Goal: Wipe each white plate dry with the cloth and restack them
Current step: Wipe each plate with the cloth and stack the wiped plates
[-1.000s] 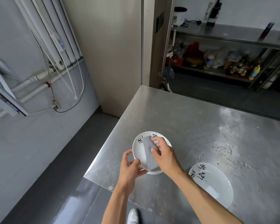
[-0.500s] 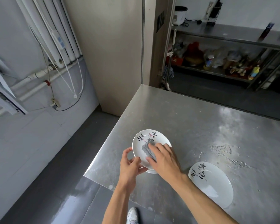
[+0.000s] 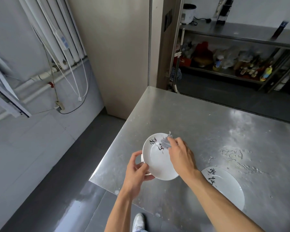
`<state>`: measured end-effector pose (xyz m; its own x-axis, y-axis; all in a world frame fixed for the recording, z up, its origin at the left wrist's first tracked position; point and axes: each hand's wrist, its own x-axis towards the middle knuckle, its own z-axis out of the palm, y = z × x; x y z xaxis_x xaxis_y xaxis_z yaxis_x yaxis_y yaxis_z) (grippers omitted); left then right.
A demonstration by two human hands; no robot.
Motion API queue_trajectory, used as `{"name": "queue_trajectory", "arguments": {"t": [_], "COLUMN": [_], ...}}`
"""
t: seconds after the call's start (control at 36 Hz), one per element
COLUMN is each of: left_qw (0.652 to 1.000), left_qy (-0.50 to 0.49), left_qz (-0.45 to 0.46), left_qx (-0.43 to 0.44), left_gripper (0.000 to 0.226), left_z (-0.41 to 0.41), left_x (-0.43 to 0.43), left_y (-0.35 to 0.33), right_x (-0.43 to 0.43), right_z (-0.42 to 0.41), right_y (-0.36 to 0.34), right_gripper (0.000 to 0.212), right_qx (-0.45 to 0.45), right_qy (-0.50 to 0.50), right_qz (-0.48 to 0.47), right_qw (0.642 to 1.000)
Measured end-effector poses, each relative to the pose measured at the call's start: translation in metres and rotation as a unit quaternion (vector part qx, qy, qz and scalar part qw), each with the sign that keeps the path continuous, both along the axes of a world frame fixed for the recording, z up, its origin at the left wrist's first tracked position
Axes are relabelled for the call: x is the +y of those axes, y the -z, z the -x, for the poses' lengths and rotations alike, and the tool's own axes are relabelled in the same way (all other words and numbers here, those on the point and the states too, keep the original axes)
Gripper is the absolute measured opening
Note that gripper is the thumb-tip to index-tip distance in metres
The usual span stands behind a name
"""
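A white plate (image 3: 157, 162) with black brush writing is tilted up near the steel table's left front corner. My left hand (image 3: 136, 170) grips its near left rim, thumb on the face. My right hand (image 3: 180, 155) presses a grey cloth (image 3: 166, 142) against the plate's upper right part; most of the cloth is hidden under my fingers. Beneath the tilted plate another rim shows at its left edge. A second white plate (image 3: 228, 186) with the same writing lies flat on the table to the right, partly behind my right forearm.
The steel table (image 3: 199, 124) has water drops and smears at the right. Its left and front edges drop to a dark floor; my shoe (image 3: 138, 221) shows below. A beige cabinet stands behind the table's far left corner, and a cluttered steel shelf fills the back right.
My right hand has swept the cloth from the plate's middle up to its far right edge. The plate has tilted and turned in my left hand.
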<state>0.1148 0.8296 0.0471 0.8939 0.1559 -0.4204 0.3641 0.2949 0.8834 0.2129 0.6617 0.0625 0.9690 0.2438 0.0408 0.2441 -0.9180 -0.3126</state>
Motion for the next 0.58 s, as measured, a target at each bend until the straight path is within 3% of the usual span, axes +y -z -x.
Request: {"name": "queue_trajectory", "arguments": {"t": [0.19,0.36,0.58], "left_qw": [0.999,0.994,0.983], "left_qy": [0.007,-0.100,-0.177], "left_qz": [-0.003,0.014,0.040], "left_qx": [-0.032,-0.045,-0.016], "left_gripper": [0.048,0.039,0.048], "left_z": [-0.002,-0.005,-0.006], "left_x": [-0.002,0.006,0.017], "left_y": [-0.001,0.001,0.008], "right_x": [0.029,0.040,0.033], "right_z": [0.005,0.022,0.021], "right_y": [-0.011,-0.004,-0.001], "right_gripper": [0.049,0.046,0.050], "right_qx": [0.032,0.029,0.045], "right_qy": [-0.153,-0.243,-0.259], "right_qz": [-0.136,-0.133,-0.076], "right_qw": [0.978,0.960,0.962]}}
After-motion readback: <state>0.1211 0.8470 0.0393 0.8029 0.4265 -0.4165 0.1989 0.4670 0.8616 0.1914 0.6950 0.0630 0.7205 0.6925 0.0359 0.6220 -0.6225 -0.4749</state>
